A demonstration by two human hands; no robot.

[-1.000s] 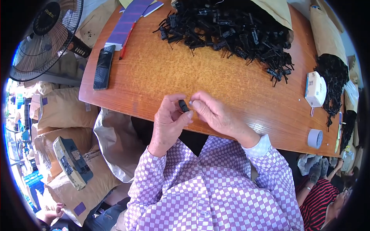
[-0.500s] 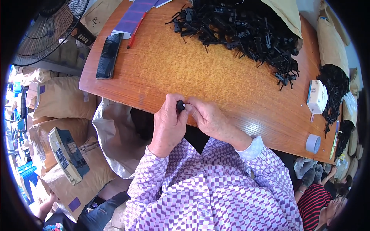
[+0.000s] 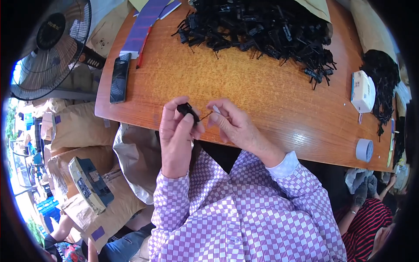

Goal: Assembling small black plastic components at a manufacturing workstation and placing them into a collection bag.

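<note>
Over the table's near edge, my left hand (image 3: 173, 142) grips a small black plastic part (image 3: 188, 111) between thumb and fingers. Close beside it on the right, my right hand (image 3: 241, 129) pinches a small whitish piece (image 3: 216, 108). A thin dark stem (image 3: 205, 116) runs from that piece toward the black part; whether it touches the part I cannot tell. A large heap of similar black parts (image 3: 257, 32) with thin strands lies at the back of the wooden table (image 3: 196, 74), spilling out of a paper sack (image 3: 316, 8).
A dark phone (image 3: 119, 78), a red pen (image 3: 144, 48) and purple printed sheets (image 3: 142, 26) lie at the table's left. Rightward are a white box (image 3: 363, 91) and a tape roll (image 3: 364, 150). A fan (image 3: 52, 39), stacked sacks (image 3: 83, 126) and other people (image 3: 371, 218) surround the table.
My hands have come slightly apart. The black part, mostly covered before, now shows in my left hand, with the thin stem visible. The whole view has shifted a little.
</note>
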